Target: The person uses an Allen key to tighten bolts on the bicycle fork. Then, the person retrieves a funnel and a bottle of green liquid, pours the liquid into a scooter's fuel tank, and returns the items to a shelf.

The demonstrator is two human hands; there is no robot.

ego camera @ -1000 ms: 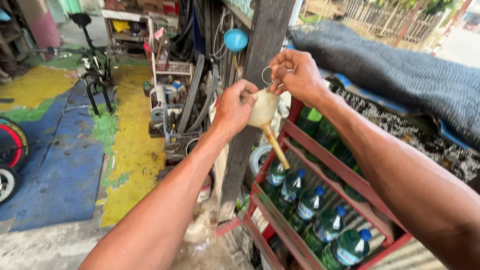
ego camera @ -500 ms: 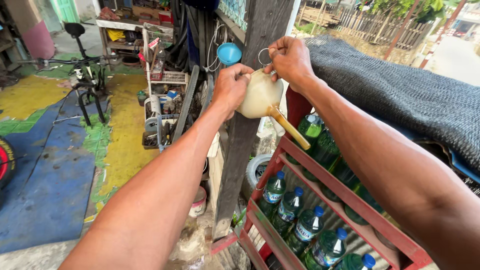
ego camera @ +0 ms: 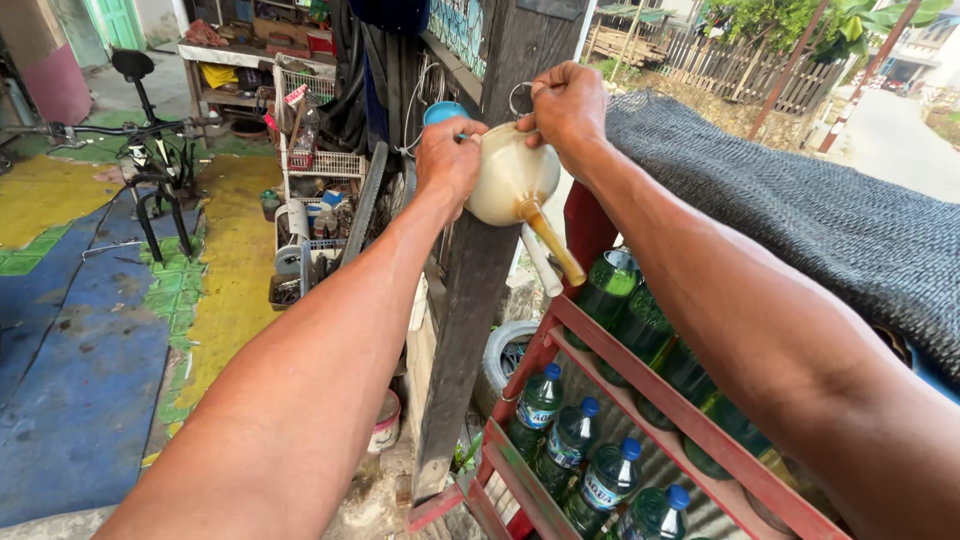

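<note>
Head view: funnel held high at the post, a slip would send it into the bottles

A cream plastic funnel sits raised against the dark wooden post, its spout angled down and right. The left hand has its fingers curled on the funnel's rim. The right hand is closed at the top edge, pinching near a thin wire ring by the post. Directly below stands a red rack of green bottles and blue-capped bottles. Judging by the grip, only fingertips hold the smooth rim; if either hand loosens, the funnel could drop onto the rack and knock the bottles.
</note>
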